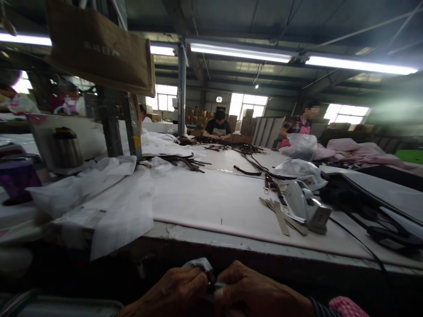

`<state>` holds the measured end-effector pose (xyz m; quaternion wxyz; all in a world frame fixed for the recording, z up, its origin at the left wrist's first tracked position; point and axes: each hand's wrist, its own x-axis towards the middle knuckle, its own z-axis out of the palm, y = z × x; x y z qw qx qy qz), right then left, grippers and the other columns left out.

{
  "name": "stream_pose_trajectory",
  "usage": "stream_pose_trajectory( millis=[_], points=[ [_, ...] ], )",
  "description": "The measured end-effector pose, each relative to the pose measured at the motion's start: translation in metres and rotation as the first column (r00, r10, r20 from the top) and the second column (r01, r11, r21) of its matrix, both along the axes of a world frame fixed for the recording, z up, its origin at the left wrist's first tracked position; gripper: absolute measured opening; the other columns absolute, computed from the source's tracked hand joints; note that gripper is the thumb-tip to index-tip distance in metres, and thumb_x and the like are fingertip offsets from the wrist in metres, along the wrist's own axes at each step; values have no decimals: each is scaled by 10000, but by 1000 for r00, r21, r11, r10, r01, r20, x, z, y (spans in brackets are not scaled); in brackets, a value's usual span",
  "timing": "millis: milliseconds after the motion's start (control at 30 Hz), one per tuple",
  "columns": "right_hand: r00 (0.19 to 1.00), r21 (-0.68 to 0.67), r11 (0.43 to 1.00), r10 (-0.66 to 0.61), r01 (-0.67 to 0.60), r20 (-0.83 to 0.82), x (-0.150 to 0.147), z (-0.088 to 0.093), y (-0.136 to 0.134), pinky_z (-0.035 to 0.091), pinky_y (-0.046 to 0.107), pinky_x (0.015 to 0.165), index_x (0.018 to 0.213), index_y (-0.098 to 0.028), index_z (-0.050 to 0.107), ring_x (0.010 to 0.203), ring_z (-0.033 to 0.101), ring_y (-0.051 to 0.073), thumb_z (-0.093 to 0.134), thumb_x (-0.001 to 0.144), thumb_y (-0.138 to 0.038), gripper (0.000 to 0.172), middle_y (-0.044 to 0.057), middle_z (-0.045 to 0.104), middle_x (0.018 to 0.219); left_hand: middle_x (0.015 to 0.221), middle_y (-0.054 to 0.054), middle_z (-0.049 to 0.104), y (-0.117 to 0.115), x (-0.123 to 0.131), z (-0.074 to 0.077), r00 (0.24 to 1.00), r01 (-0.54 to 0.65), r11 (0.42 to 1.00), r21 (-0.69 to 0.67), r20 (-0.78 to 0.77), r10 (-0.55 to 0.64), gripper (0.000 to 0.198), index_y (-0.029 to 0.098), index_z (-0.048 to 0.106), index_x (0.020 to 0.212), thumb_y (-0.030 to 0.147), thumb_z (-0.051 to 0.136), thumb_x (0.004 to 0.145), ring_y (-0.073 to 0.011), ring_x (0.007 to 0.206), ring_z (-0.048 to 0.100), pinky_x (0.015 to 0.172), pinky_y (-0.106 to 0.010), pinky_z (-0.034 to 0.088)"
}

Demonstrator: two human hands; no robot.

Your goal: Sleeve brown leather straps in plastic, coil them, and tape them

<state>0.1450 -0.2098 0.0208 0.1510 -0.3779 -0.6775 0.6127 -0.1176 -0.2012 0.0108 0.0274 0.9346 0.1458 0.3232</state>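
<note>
Low in front of the table's edge, my left hand (176,286) is closed around a dark piece with a whitish wrapping (201,263) sticking out above the fingers. Close beside it, my right hand (254,290) is pinched, thumb against fingers, with a small pale bit at the thumb tip. Both hands almost meet. Shadow and the fingers hide most of what they hold, so its kind cannot be made out.
A white-topped table (198,198) bears an iron (307,207), grey strips (280,218), brown leather straps (251,163) and white wrapping sheets (125,207). A brown bag (99,53) hangs upper left near a steel flask (68,147). Other people work beyond.
</note>
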Motion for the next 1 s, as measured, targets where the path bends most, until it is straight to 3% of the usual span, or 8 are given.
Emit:
stream_pose_trajectory(
  millis=[200,300,333,433,633,800,900,1000],
  points=[
    [985,-20,998,-48,52,168,-2,7,6,270,171,437,845,-158,705,536,436,69,837,698,-256,221,-66,550,639,663,-13,620,10,23,-46,993,-95,987,130,87,84,340,208,526,830,316,326,1082,-162,512,547,465,-279,357],
    [986,73,993,-98,89,132,-3,13,17,351,154,491,940,-164,732,623,531,89,852,664,-218,306,-48,640,747,627,3,579,8,20,-36,989,-88,983,-159,105,105,323,208,517,750,304,427,1046,-132,497,477,456,-247,299],
    [991,95,990,-108,100,82,-3,17,22,379,159,522,947,-158,734,643,545,95,845,686,-231,293,-39,652,764,634,11,581,6,18,-27,989,-71,925,-372,95,115,314,206,532,744,353,506,1019,-120,510,474,462,-226,303],
    [988,156,976,-139,149,-73,-3,35,36,440,206,617,925,-137,756,687,564,121,816,769,-319,248,-9,654,759,666,21,600,-1,15,7,985,-43,584,-811,64,162,357,200,591,779,493,563,983,-104,552,504,504,-185,353],
    [966,521,817,-167,248,-198,-19,66,50,478,305,781,968,-176,788,871,611,181,723,891,-434,276,68,658,1002,612,3,611,-4,24,57,911,213,49,-976,217,350,400,138,627,846,522,605,955,-82,488,511,504,-174,361],
    [918,469,797,-264,380,-295,-48,67,40,492,309,820,1289,-226,639,945,606,192,695,911,-344,400,41,669,1072,651,-7,617,6,26,77,789,467,16,-884,425,444,358,117,673,858,468,687,927,-67,510,503,517,-165,382],
    [903,492,771,-250,404,-350,-59,53,36,513,289,801,1294,-227,599,911,612,188,672,942,-364,384,27,671,1026,670,-10,606,12,26,85,710,576,27,-817,517,478,311,108,687,838,408,727,910,-68,541,504,542,-171,418],
    [918,736,549,-249,396,-308,-58,19,38,531,320,884,1314,-246,605,1015,628,223,447,1059,-352,318,71,684,1123,697,-16,617,16,27,92,652,628,6,-778,530,542,258,102,706,858,348,782,872,-62,547,517,545,-166,445]
  ],
)
